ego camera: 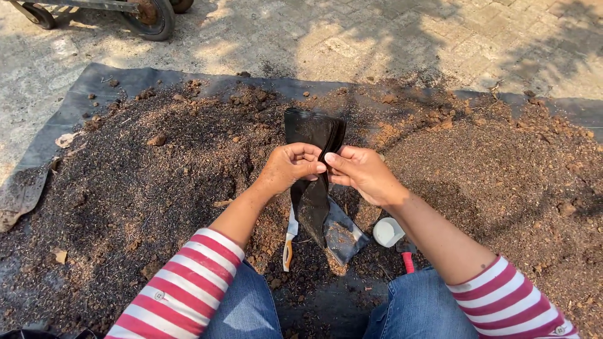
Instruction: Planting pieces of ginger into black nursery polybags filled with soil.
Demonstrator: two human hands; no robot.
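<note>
Black plastic bag, still flat, pinched by left hand and right hand; soil at nine o'clock. Opening its mouth looks due.

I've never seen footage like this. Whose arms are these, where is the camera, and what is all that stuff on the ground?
There is no machine here, just a person at work. The single picture comes from a camera worn on the person's head, looking down, so you see their own arms in red and white striped sleeves and their knees in blue jeans.

The left hand and the right hand together pinch a stack of flat black plastic bags, held upright.

Beneath them a dark ground sheet is spread over the paving and covered by a wide heap of brown and black soil mix. Between the knees lie a tool with a white and orange handle, a small white cup, a red-handled tool and another black bag. A cart wheel shows at the top left.
</note>
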